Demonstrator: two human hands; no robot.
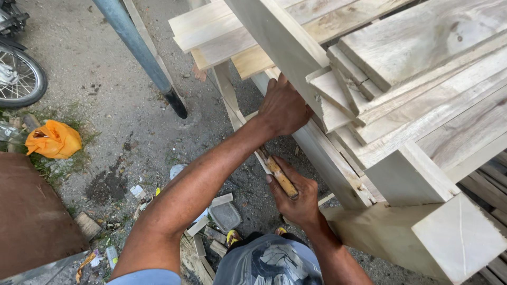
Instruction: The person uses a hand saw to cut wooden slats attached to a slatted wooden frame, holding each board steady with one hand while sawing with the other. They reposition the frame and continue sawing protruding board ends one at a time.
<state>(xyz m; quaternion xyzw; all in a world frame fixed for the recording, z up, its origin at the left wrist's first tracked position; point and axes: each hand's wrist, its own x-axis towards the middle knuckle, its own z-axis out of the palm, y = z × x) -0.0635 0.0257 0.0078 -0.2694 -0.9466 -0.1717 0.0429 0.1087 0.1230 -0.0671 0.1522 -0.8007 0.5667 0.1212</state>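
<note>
Down low, the right hand (296, 198) is curled tight around a short tan wooden handle (281, 178), probably of a tool whose head is hidden. Just above it the left hand (282, 108), fingers pressed together, pushes against the edge of a pale upright wooden plank (288, 45). Beyond, pale sawn boards (422, 84) lie stacked. Farther off, an orange plastic bag (54, 139) lies on the gravel ground (105, 89) beside a slanting grey metal pole (138, 50).

We see an orange plastic bag (54, 139), crumpled, on the ground just right of the wheel (20, 79) at the left edge. A clear rectangular plastic container (225, 215) lies well right of and below that wheel. We see no labels, signs or screens.
</note>
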